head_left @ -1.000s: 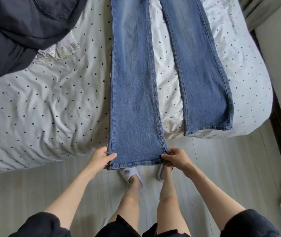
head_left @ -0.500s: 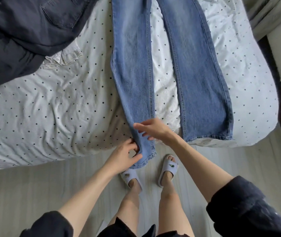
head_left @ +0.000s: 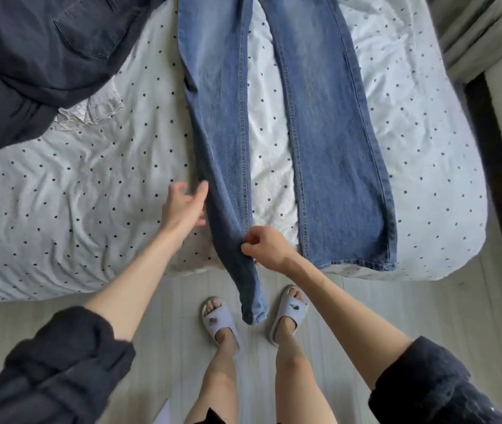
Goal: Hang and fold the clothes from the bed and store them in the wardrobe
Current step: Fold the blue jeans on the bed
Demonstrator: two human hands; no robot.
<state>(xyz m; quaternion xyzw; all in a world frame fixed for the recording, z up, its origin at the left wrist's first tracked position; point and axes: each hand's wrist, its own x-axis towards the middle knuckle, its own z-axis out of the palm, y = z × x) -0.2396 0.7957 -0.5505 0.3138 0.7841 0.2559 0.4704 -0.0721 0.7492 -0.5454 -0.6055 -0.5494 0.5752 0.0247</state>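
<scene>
Blue jeans lie lengthwise on the polka-dot bed, legs toward me. The left leg is bunched narrow and its hem hangs over the bed's edge down to the floor between my feet. My right hand pinches the inner seam of that leg near the bed's edge. My left hand is beside the leg's outer edge, fingers spread and relaxed, thumb touching the denim, holding nothing. The right leg lies flat on the bed.
A dark navy garment is heaped at the bed's top left, with a whitish crumpled cloth under its edge. Pale wood floor runs in front. A dark bed frame and wall stand at the right.
The left jeans leg, held flat by both hands at its hem, is now gathered narrow and dangling. My left hand let go and moved up beside it; my right hand now pinches the seam.
</scene>
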